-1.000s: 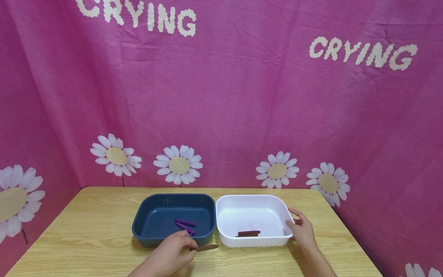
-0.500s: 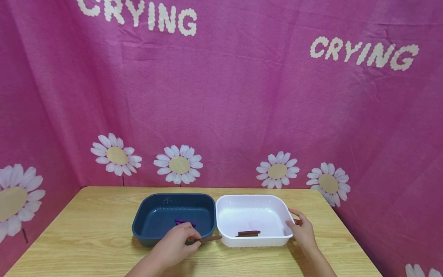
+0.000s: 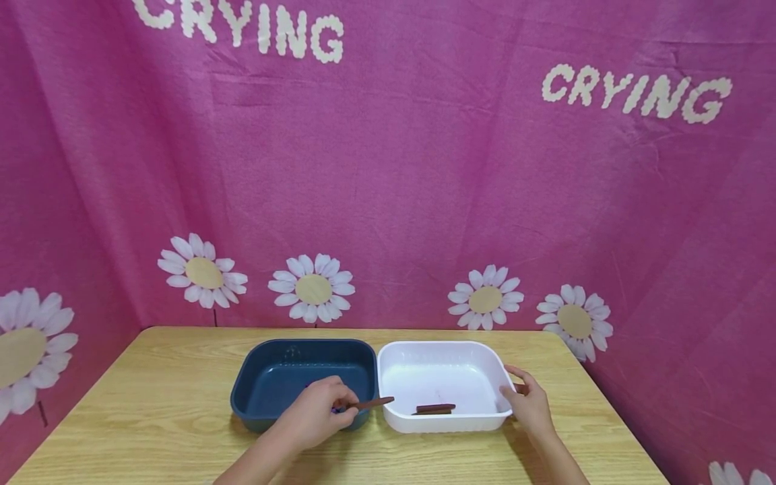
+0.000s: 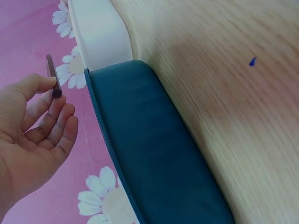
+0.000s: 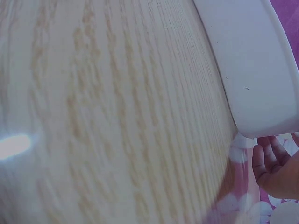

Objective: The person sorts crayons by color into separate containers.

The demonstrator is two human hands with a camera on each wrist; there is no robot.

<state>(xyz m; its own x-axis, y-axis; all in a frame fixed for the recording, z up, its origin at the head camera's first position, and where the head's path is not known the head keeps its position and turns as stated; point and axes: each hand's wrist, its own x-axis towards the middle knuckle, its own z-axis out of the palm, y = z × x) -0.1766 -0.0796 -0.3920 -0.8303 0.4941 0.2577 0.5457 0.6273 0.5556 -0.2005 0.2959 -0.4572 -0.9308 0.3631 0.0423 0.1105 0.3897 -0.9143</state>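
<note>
My left hand (image 3: 321, 411) pinches a brown crayon (image 3: 377, 402) between thumb and fingertips, above the front right side of the dark blue tray (image 3: 267, 424). The crayon's tip points right, over the left edge of the white tray (image 3: 445, 423). In the left wrist view the crayon (image 4: 52, 74) stands out from the thumb, the other fingers curling loosely below. At the white tray's right rim my right hand (image 3: 530, 404) grips the wall, thumb at the rim. Two brown crayons (image 3: 435, 408) lie inside near its front wall. My left hand mostly hides the purple crayons in the blue tray.
Both trays stand side by side on a wooden table (image 3: 170, 397). A pink cloth (image 3: 388, 168) with daisies and lettering hangs behind and at the sides. A small blue fleck (image 4: 252, 61) lies on the table in the left wrist view.
My left hand has risen and moved slightly right with the brown crayon, from in front of the blue tray to above it. The right hand and trays stay put.
</note>
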